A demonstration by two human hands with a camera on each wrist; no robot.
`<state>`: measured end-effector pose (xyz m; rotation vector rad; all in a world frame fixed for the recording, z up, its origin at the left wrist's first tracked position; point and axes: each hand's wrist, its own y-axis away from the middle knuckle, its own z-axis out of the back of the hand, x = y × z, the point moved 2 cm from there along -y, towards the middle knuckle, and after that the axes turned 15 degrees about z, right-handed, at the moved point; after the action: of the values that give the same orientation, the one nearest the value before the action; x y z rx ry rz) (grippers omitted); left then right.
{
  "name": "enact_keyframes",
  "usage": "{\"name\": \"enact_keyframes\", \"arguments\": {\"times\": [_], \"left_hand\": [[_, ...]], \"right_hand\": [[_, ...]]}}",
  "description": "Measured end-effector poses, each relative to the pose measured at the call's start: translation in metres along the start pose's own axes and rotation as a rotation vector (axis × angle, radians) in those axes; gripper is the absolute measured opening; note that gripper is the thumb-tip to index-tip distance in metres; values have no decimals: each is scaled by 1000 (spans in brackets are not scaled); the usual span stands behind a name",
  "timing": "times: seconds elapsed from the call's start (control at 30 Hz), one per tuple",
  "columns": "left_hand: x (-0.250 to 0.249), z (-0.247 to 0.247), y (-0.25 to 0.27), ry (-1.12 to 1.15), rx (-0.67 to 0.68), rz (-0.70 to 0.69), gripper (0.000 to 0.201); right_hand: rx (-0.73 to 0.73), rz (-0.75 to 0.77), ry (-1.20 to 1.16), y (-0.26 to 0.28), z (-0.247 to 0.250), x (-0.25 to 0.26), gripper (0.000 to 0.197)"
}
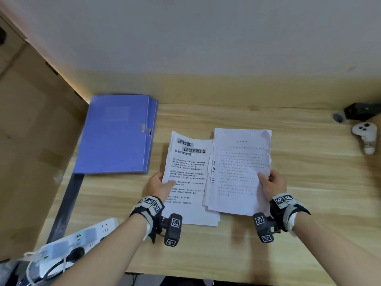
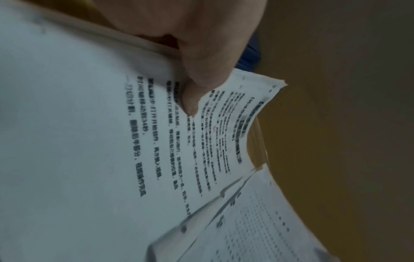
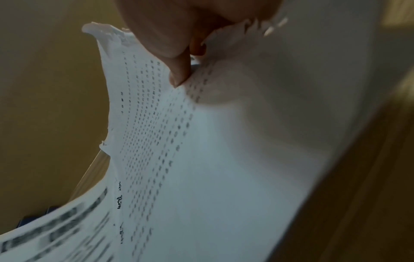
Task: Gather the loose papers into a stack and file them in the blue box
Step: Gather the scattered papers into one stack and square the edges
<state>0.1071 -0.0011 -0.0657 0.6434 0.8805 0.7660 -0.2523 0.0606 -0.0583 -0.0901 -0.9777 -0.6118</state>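
Observation:
Two overlapping bundles of printed papers lie side by side in the middle of the wooden desk. My left hand (image 1: 162, 185) pinches the left bundle (image 1: 187, 174) at its left edge, thumb on top (image 2: 190, 104). My right hand (image 1: 270, 182) pinches the right bundle (image 1: 240, 168) at its right edge, thumb pressed on the page (image 3: 179, 76). The right bundle overlaps the left one's right edge. The blue box (image 1: 115, 133) lies flat and closed at the desk's left, left of the papers and beyond my left hand.
A white controller (image 1: 366, 137) and a black device (image 1: 358, 111) sit at the desk's far right. A white power strip (image 1: 72, 242) with plugs lies at the near left corner. Cardboard (image 1: 31, 131) stands along the left side, a wall behind the desk.

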Motion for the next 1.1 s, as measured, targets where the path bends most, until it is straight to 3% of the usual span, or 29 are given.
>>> {"name": "enact_keyframes", "arguments": {"times": [0.2, 0.37, 0.53, 0.7, 0.87, 0.9, 1.0, 1.1], "left_hand": [[-38, 59, 12, 419, 3, -9, 20], [-80, 70, 32, 446, 96, -61, 24], [-84, -2, 43, 339, 233, -20, 26], [-63, -90, 44, 258, 298, 56, 23], [-56, -129, 34, 169, 272, 48, 19], [-55, -132, 33, 148, 270, 42, 18], [-57, -139, 33, 75, 297, 18, 17], [-58, -140, 32, 51, 333, 18, 18]], "right_hand": [[54, -55, 22, -9, 9, -10, 10], [167, -147, 63, -16, 1, -10, 22], [232, -203, -57, -20, 6, -18, 17], [250, -293, -274, -22, 18, -19, 44], [337, -218, -229, -28, 16, -33, 74], [343, -184, -219, -28, 15, -34, 70], [347, -94, -178, -25, 13, -36, 32], [341, -22, -101, -24, 9, -45, 29]]}}
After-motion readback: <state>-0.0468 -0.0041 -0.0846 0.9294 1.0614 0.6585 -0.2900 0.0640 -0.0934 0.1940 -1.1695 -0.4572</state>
